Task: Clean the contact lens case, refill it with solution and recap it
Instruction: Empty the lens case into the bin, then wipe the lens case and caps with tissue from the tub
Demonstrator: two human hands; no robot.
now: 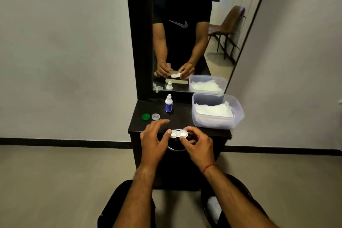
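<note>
Head camera: right hand [197, 146] is pinching the uncapped contact lens case [179, 133]; left hand [152, 138], fingers spread, is touching its end.

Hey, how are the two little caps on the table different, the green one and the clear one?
Colour: the green cap is opaque, while the clear cap is see-through.
Place: the green cap lies nearer the left edge of the table, and the clear cap lies to its right, nearer the bottle.
Shared: both are round and about the same size. Both are off the case and lie side by side without touching.
</note>
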